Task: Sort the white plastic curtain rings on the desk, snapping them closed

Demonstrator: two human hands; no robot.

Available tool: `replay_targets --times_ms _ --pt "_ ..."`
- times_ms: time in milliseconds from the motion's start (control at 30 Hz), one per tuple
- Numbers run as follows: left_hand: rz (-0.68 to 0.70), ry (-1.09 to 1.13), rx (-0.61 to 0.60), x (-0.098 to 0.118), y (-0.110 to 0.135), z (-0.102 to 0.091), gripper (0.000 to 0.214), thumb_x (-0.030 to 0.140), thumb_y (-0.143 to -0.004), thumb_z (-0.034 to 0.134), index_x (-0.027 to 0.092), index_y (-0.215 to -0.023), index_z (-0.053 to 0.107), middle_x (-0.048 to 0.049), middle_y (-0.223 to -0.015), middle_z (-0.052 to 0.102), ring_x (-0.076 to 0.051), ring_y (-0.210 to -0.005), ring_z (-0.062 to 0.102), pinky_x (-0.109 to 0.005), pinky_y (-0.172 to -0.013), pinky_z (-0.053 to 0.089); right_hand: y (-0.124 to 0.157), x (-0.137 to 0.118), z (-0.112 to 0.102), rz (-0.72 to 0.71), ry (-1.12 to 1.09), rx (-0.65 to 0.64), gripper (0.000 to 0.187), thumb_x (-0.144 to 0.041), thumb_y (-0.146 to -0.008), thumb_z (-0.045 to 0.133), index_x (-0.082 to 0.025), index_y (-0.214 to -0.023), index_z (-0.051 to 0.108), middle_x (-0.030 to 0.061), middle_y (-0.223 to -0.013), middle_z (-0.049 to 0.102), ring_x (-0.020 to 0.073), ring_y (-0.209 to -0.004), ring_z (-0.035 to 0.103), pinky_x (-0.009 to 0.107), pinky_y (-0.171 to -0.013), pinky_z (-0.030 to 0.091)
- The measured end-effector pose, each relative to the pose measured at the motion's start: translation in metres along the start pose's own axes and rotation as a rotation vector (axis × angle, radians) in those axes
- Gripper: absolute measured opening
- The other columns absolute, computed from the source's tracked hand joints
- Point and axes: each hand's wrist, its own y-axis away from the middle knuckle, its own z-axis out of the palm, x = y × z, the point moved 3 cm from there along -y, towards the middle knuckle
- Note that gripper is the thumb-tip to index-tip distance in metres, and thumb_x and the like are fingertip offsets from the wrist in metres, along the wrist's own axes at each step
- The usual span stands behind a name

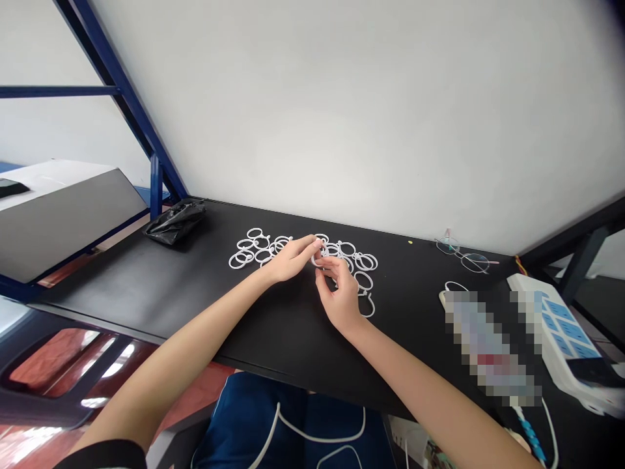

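My left hand (295, 256) and my right hand (338, 286) meet over the middle of the black table. Between their fingertips is a white plastic ring (314, 261), mostly covered by the fingers. Both hands are closed in a pinch on it. A loose group of similar white rings (241, 259) lies to the left of my left hand, some of them overlapping. Several more white rings (365, 262) are spread behind and to the right of my right hand. Some show a small knob at a gap in the ring.
The black table (195, 273) runs along a white wall. A crumpled black plastic bag (176, 221) lies at its far left. On the right are eyeglasses (461, 254), a blurred-out phone (488, 345) with a cable, and a white power strip (561, 339). Blue metal posts (156, 185) stand left.
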Motion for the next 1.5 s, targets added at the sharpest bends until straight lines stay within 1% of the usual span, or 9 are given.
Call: replay_targets --times_ms 133,233,500,633,700,967,1200,1333,1500 --pt "-0.121 0.264 -0.135 -0.002 -0.001 0.008 0.051 0.055 -0.097 0.033 0.013 -0.105 0.063 -0.0052 -0.089 0.065 -0.016 -0.082 0.06 -0.03 -0.079 0.05 0.001 -0.001 0.001 -0.018 0.009 -0.022 0.011 -0.019 -0.09 0.055 -0.022 -0.101 0.055 0.0047 -0.094 0.067 0.0176 -0.084 0.069 0.035 -0.079 0.059" --pt "-0.157 0.327 -0.2 -0.003 0.0 0.012 0.059 0.061 -0.095 0.032 0.013 -0.104 0.065 -0.0073 -0.091 0.066 -0.018 -0.086 0.062 -0.031 -0.08 0.05 0.001 -0.002 0.001 -0.015 0.049 -0.037 0.002 -0.021 -0.092 0.053 -0.022 -0.092 0.055 0.0035 -0.084 0.067 0.0172 -0.075 0.067 0.033 -0.072 0.057" --pt "-0.024 0.217 -0.259 0.001 0.003 0.009 0.047 0.055 -0.093 0.045 0.013 -0.099 0.066 -0.0071 -0.093 0.067 -0.019 -0.09 0.061 -0.033 -0.083 0.05 0.0 -0.008 -0.002 -0.028 0.056 -0.07 0.015 -0.025 -0.097 0.045 -0.022 -0.088 0.057 0.0047 -0.086 0.064 0.0182 -0.078 0.064 0.034 -0.073 0.053" --pt "-0.015 0.265 -0.32 0.003 0.004 0.01 0.041 0.047 -0.086 0.062 0.014 -0.111 0.061 -0.0085 -0.102 0.066 -0.02 -0.097 0.062 -0.034 -0.087 0.049 -0.001 -0.01 -0.003 -0.033 0.049 -0.075 0.018 -0.025 -0.098 0.041 -0.023 -0.093 0.059 0.0058 -0.09 0.066 0.0202 -0.087 0.064 0.036 -0.08 0.054" --pt "-0.01 0.28 -0.34 0.003 0.004 0.011 0.04 0.044 -0.086 0.063 0.014 -0.112 0.06 -0.0083 -0.102 0.066 -0.02 -0.096 0.062 -0.034 -0.087 0.049 -0.002 -0.011 -0.003 -0.031 0.041 -0.083 0.02 -0.024 -0.099 0.04 -0.023 -0.096 0.06 0.0065 -0.094 0.066 0.0205 -0.09 0.065 0.037 -0.081 0.054" --pt "-0.065 0.251 -0.332 0.006 0.003 0.012 0.033 0.045 -0.09 0.053 0.014 -0.089 0.061 -0.0039 -0.082 0.06 -0.015 -0.077 0.056 -0.031 -0.073 0.049 0.002 -0.003 0.001 0.026 0.025 -0.113 0.031 -0.026 -0.101 0.033 -0.024 -0.12 0.057 0.0104 -0.116 0.064 0.0217 -0.102 0.064 0.037 -0.083 0.056" --pt "-0.079 0.281 -0.297 -0.001 0.002 0.013 0.031 0.044 -0.09 0.05 0.014 -0.087 0.059 0.0018 -0.069 0.048 -0.011 -0.063 0.045 -0.027 -0.063 0.045 0.0 -0.002 0.002 0.021 0.014 -0.143 0.03 -0.027 -0.101 0.033 -0.023 -0.108 0.062 0.0078 -0.102 0.066 0.0194 -0.091 0.065 0.036 -0.08 0.057" --pt "-0.078 0.258 -0.296 -0.002 0.002 0.011 0.031 0.043 -0.092 0.046 0.015 -0.092 0.059 0.0003 -0.075 0.053 -0.011 -0.065 0.048 -0.026 -0.063 0.045 -0.002 -0.006 0.001 -0.013 0.059 -0.139 0.024 -0.026 -0.099 0.039 -0.022 -0.09 0.061 0.0065 -0.089 0.063 0.0203 -0.088 0.064 0.035 -0.077 0.056" --pt "-0.078 0.159 -0.29 0.002 0.003 0.009 0.039 0.048 -0.095 0.04 0.015 -0.088 0.059 -0.0024 -0.08 0.058 -0.015 -0.076 0.054 -0.029 -0.07 0.048 -0.001 -0.007 0.003 -0.021 0.073 -0.166 0.018 -0.024 -0.098 0.043 -0.022 -0.089 0.059 0.007 -0.095 0.063 0.019 -0.081 0.063 0.034 -0.073 0.055"
